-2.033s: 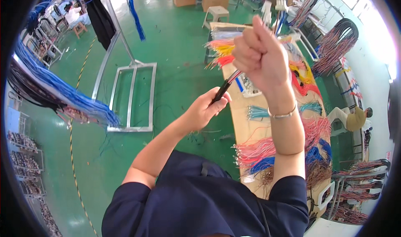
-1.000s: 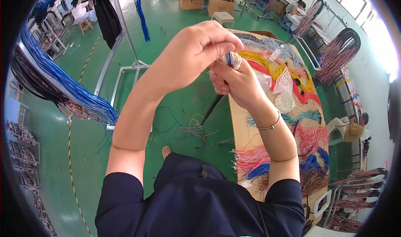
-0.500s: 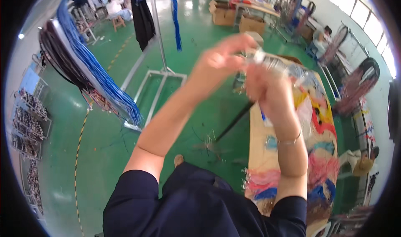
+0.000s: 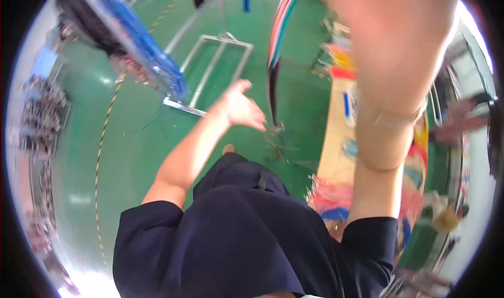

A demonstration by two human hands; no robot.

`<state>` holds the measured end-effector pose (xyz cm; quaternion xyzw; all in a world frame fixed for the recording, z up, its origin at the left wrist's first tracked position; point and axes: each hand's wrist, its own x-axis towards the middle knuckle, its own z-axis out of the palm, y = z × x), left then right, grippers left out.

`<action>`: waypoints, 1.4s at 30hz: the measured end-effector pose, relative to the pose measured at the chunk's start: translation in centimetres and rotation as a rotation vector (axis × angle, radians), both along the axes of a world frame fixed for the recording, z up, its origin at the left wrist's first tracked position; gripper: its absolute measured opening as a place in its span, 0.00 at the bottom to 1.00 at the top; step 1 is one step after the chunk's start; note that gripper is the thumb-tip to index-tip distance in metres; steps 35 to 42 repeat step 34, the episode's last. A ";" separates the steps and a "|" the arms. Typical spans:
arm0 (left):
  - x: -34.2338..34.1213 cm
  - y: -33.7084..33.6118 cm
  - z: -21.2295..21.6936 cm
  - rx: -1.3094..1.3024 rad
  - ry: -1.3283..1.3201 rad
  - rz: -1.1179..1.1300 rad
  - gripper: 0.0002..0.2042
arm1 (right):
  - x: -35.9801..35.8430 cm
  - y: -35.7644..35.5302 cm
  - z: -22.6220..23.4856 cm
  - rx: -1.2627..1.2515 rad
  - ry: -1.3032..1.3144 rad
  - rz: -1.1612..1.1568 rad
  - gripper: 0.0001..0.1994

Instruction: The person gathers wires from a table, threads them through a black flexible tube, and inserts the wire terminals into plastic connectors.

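Note:
A wire bundle (image 4: 283,25) with white, pink and green strands hangs down from the top edge of the picture. Lower down it runs into a black sleeve (image 4: 272,93) whose end dangles over the floor. Left of that sleeve is my left hand (image 4: 244,109), apart from it, fingers stretched out and nothing in them. My right hand (image 4: 394,30) is raised close to the camera at the upper right, large and smeared. Its fingers are not discernible, so whether it grips the bundle's upper end, which is out of sight, cannot be told.
On the right runs a long wooden table (image 4: 336,135) with pink, red, yellow and blue wire bundles (image 4: 336,194) on it. A metal stand (image 4: 215,61) rises from the green floor ahead. Blue cables (image 4: 152,56) hang at the left, near a yellow-black floor line (image 4: 100,161).
My hands were close together by a silvery bundle and have parted. The left dropped, open, toward me; the right rose close to the camera. Coloured strands above the black sleeve now show.

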<state>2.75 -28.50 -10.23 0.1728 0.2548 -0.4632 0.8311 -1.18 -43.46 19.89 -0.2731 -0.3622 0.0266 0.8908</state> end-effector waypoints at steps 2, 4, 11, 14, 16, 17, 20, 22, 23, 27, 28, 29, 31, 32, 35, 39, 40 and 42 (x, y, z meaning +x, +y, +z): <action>-2.9 1.4 6.5 -0.208 -0.406 -0.066 0.28 | -3.6 2.9 -3.7 -0.038 0.255 0.390 0.15; -8.3 -5.3 9.7 -0.022 -0.865 0.234 0.16 | -6.0 3.8 -6.8 -0.137 0.401 0.595 0.15; -11.1 1.4 0.3 0.054 -1.057 0.648 0.11 | -10.6 8.4 -9.8 -0.206 0.518 1.305 0.16; -7.3 2.8 -7.8 -0.169 -0.796 0.609 0.14 | -10.6 7.9 -10.0 -0.264 0.560 1.512 0.15; -4.3 2.6 -12.8 -0.332 -0.592 0.553 0.17 | -9.1 6.5 -10.4 -0.199 0.536 1.614 0.13; -5.9 6.3 -15.8 -0.400 -0.488 0.537 0.19 | -8.0 6.0 -10.8 -0.160 0.575 1.575 0.14; -15.7 15.3 -9.8 0.679 -0.214 0.692 0.10 | -5.3 4.8 -10.9 -0.069 0.497 1.639 0.17; -20.4 21.7 -8.3 0.249 0.147 1.100 0.09 | -4.8 4.4 -11.0 -0.005 0.419 1.624 0.17; -22.6 24.5 -8.1 0.260 -0.152 1.126 0.13 | -4.7 4.0 -10.9 0.019 0.356 1.633 0.17; -23.9 27.0 -0.6 0.342 -0.245 1.563 0.14 | -2.7 2.2 -13.2 0.199 0.394 1.263 0.14; -23.3 28.0 0.4 0.518 -0.096 1.753 0.14 | -1.8 2.8 -13.5 0.192 0.324 1.311 0.14; -22.4 28.7 2.4 0.380 -0.005 1.824 0.14 | -1.4 3.0 -13.6 0.190 0.257 1.323 0.14; -22.5 32.0 2.8 0.315 -0.041 1.890 0.15 | 0.0 3.2 -14.4 0.137 0.200 1.313 0.15; -23.7 35.0 1.1 0.399 -0.172 1.873 0.15 | 0.6 3.7 -15.6 0.082 0.258 1.335 0.15; -22.5 39.0 3.1 0.397 -0.117 1.760 0.15 | 1.8 5.2 -17.3 0.028 0.306 1.331 0.16; -22.5 39.0 3.1 0.397 -0.117 1.760 0.15 | 1.8 5.2 -17.3 0.028 0.306 1.331 0.16; -22.5 39.0 3.1 0.397 -0.117 1.760 0.15 | 1.8 5.2 -17.3 0.028 0.306 1.331 0.16; -22.5 39.0 3.1 0.397 -0.117 1.760 0.15 | 1.8 5.2 -17.3 0.028 0.306 1.331 0.16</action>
